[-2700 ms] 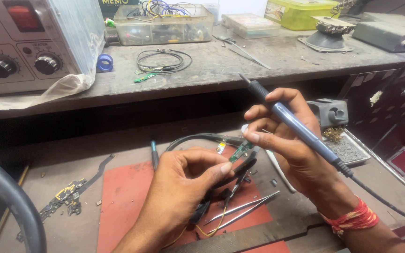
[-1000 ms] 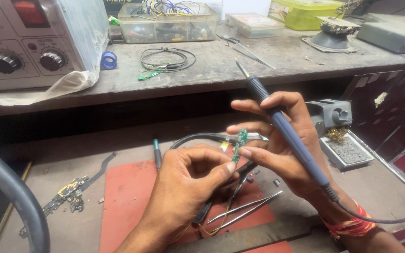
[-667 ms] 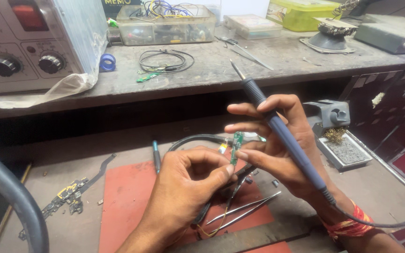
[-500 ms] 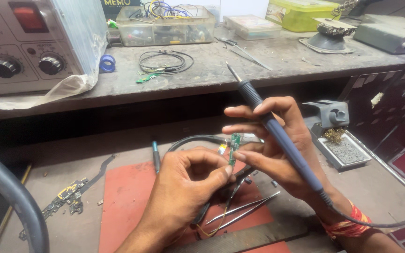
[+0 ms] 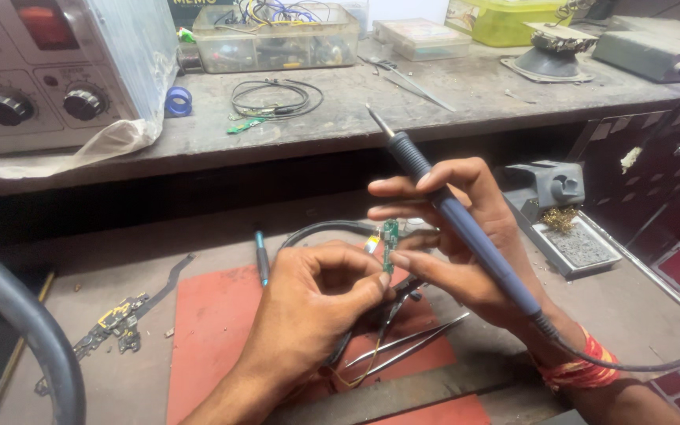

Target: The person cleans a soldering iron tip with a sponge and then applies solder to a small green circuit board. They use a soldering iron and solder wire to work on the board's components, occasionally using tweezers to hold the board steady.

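My left hand (image 5: 312, 311) pinches the lower end of a small green circuit board (image 5: 390, 238) held upright above a red mat (image 5: 214, 338). My right hand (image 5: 466, 244) grips a blue soldering iron (image 5: 458, 228) across the palm, its tip pointing up and away to the left. The right fingers also touch the small board from the right side. A dark cable runs from the iron past my wrist, which wears a red-orange thread band.
Tweezers (image 5: 411, 346) and a dark pen-like tool (image 5: 261, 256) lie on the mat. A flex-cable part (image 5: 123, 319) lies left. A soldering stand with brass wool (image 5: 556, 208) sits right. The shelf holds a power supply (image 5: 49, 71), coiled wire (image 5: 277, 96) and plastic boxes (image 5: 277, 35).
My right hand has tilted the soldering iron more upright and shifted slightly left and up. The small board stays pinched between both hands.
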